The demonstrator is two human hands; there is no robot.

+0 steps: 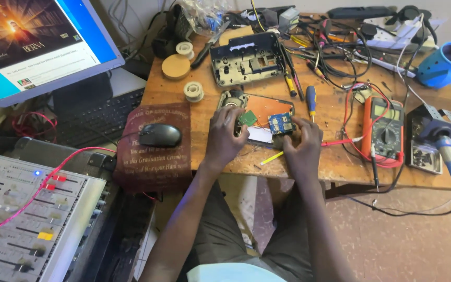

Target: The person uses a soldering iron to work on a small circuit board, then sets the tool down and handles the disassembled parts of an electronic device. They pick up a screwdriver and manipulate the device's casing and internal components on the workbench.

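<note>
From the head camera, looking down, a person sits at a wooden table (335,162) full of tools and wires.

The left hand (224,137) rests on the left end of an opened gadget (267,110) with an orange board inside. Its fingers (232,119) curl over a small green board (247,118). The right hand (303,142) is at the right end, fingers bent, touching a small blue board (280,124). Both hands are half closed around the gadget (how tight the hold is, I cannot tell). The gadget lies flat near the front edge of the table, between the two hands.

Just behind it lies a dark plastic shell (246,57), open side up. A blue and yellow screwdriver (311,100) lies just right of the gadget. Further right sits an orange meter (384,130) with red wires, and past it a blue soldering iron (447,151) in its stand. A blue cup (444,63) stands at the far right corner.

To the left, a black mouse (160,134) sits on a dark red pad (155,151). A black keyboard (97,117) and a lit screen (37,42) are behind it. A grey sound mixer (27,219) fills the lower left corner.
</note>
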